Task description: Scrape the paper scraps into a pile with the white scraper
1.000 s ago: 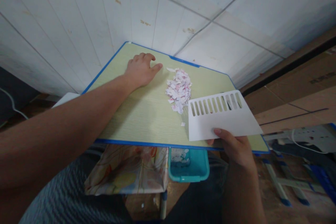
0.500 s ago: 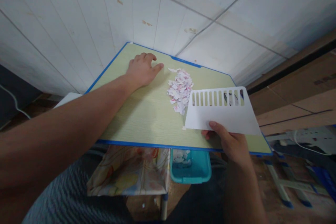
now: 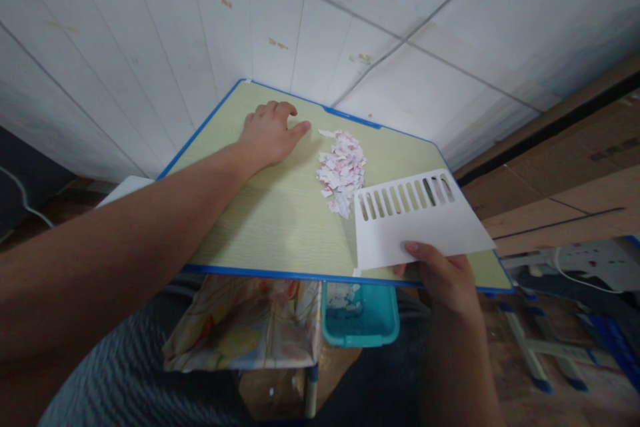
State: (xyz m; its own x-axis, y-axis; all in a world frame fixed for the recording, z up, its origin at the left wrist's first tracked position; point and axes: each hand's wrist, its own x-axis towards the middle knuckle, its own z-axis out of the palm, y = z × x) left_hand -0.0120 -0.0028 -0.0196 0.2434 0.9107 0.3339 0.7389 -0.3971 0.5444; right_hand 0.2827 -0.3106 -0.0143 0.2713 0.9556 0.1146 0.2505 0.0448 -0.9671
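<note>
My left hand (image 3: 270,133) rests on the far left of a pale green tabletop (image 3: 280,227) with a blue edge, fingers spread and holding nothing. To its right lies a pile of torn paper scraps (image 3: 343,170), white with pink marks. My right hand (image 3: 443,273) grips a flat white slotted plate (image 3: 415,233) by its near edge, thumb on top and the other fingers mostly hidden underneath. The plate's row of slots faces away from me, and its left side is close to the scraps; I cannot tell whether they touch.
Below the table's near edge is a turquoise bin (image 3: 360,320) with white scraps inside. Left of it hangs a patterned cloth (image 3: 250,330). A white wall (image 3: 200,27) with a cable (image 3: 395,47) stands behind, and cardboard boxes (image 3: 560,167) are at the right.
The slotted plate in my right hand has tilted, its left side swinging nearer to me. My left hand and the paper pile stay in place.
</note>
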